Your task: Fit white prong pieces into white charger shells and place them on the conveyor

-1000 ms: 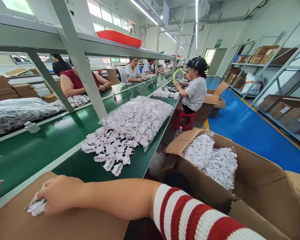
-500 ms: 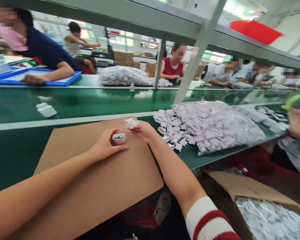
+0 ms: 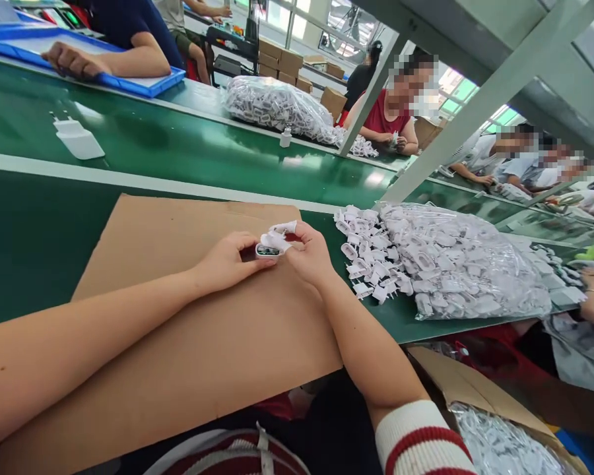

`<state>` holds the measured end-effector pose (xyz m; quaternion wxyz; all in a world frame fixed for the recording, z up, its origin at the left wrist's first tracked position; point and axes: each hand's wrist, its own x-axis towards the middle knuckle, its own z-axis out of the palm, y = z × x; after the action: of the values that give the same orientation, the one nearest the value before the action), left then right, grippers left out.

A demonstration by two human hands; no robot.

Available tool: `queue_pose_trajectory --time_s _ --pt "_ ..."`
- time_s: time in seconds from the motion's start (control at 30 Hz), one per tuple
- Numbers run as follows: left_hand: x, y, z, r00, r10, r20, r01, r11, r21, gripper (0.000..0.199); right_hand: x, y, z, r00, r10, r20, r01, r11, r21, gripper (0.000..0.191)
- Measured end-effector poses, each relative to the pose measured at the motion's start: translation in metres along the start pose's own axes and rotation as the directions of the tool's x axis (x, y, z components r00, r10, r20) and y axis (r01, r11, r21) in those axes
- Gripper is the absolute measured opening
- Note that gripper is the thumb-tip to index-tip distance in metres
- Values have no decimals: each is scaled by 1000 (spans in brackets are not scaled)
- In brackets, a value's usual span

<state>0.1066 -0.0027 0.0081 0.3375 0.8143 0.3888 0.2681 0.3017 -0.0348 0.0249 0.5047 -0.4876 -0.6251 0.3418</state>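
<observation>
My left hand (image 3: 232, 262) is closed around a small white casing (image 3: 268, 251), whose open end shows a green circuit board inside. Thumb and fingers of my right hand (image 3: 309, 252) pinch a white plug piece (image 3: 278, 235), held at the casing's opening and partly covering it. Both hands are over a brown cardboard sheet (image 3: 202, 343) on the green bench. To the right of my right hand lies a loose pile of white plug pieces (image 3: 371, 254).
A clear bag of white pieces (image 3: 468, 264) lies right of the pile. An open carton (image 3: 505, 429) sits lower right. A white adapter (image 3: 79, 138) rests on the green belt (image 3: 178, 142). A slanted metal post (image 3: 455, 125) rises beyond. Several people sit across and at the right.
My right hand has brought the white plug piece to the casing in my left hand; before, they were apart. The view has tilted and shifted.
</observation>
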Motion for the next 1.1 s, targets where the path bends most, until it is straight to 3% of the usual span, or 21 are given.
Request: queue_pose_trajectory --time_s 0.07,0.17,0.47,0.67,0.83,1.0,1.1 --pt "-1 -1 1 1000 18 -12 -18 1000 -16 45 -5 -4 0 993 -101 64 112 971 -213 16" --pt "-2 -4 2 999 21 -38 -22 999 -44 44 -8 -6 0 984 -137 114 173 892 -418 20" --pt "-1 0 2 998 -40 -41 38 997 -65 47 -9 -14 5 980 -103 172 191 736 -650 32" --pt "-2 1 2 997 -69 -44 66 995 -72 47 -8 -23 8 994 7 112 68 756 -651 32" --pt "-2 0 2 998 -37 -50 33 997 -71 44 -4 -24 7 995 14 95 52 750 -660 30" --pt "-5 5 4 997 -18 -79 20 1000 24 41 -1 -7 6 988 146 43 -119 916 -384 29" --pt "-9 8 4 999 -3 -39 4 1000 18 42 -3 4 10 995 97 1 -94 968 -233 23"
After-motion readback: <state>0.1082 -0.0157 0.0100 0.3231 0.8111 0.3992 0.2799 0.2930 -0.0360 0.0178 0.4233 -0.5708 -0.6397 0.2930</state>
